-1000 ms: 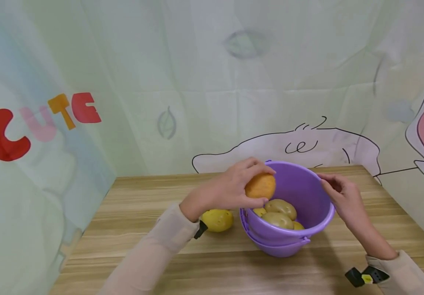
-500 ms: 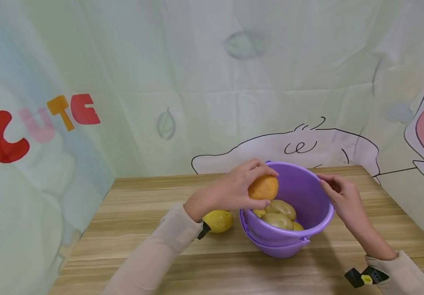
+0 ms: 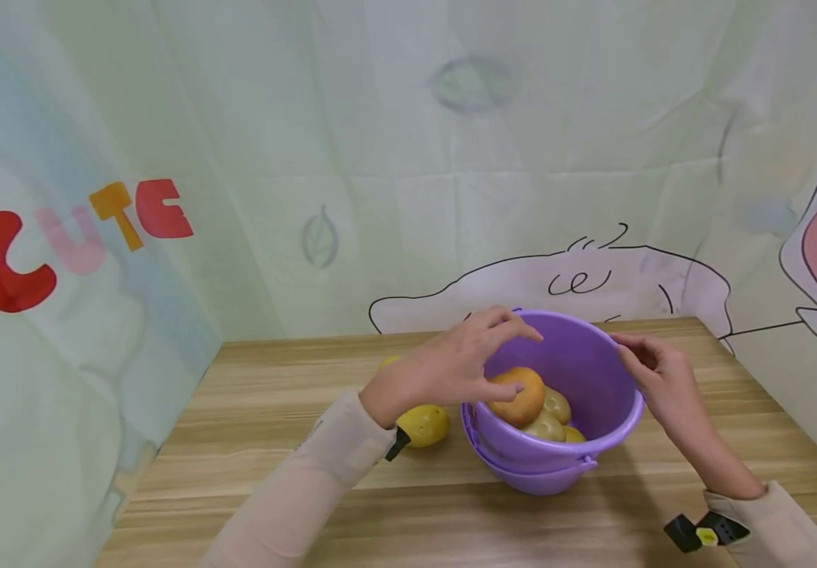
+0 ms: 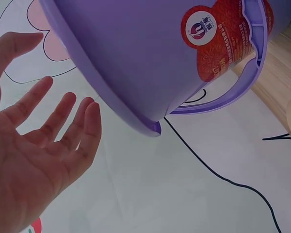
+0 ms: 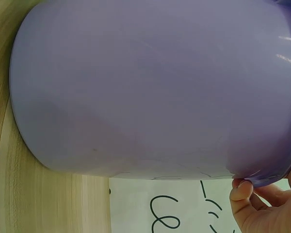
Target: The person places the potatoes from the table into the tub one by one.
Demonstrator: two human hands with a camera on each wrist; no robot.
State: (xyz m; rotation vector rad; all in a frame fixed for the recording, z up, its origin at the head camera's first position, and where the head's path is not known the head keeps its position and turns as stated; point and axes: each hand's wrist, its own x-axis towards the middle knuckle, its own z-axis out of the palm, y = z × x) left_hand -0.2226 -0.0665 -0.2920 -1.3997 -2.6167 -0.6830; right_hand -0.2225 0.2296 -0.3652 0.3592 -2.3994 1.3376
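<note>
A purple bucket (image 3: 596,371) stands on the table, its handle hanging down. Inside lie an orange (image 3: 530,398), potatoes (image 3: 545,427) and a yellow fruit (image 3: 575,435) that is mostly covered. Over the bucket's left rim is my left hand (image 3: 447,363), thumb and fingers spread apart and holding nothing. The left wrist view shows that same hand (image 4: 43,145) beside the rim, its palm bare. My right hand (image 3: 667,386) pinches the right rim between thumb and fingers; in the right wrist view the fingertips (image 5: 242,191) grip the rim's edge.
A lemon-like yellow fruit (image 3: 428,426) lies on the wooden table (image 3: 273,457), left of the bucket. Farther back, another yellow thing (image 3: 389,361) is mostly hidden by my left wrist. A printed cloth backdrop (image 3: 394,197) rises behind the table's far edge.
My left hand has let go of the orange, which has dropped onto the potatoes in the bucket. That hand has shifted slightly right and its fingers have spread. The right hand stays on the rim.
</note>
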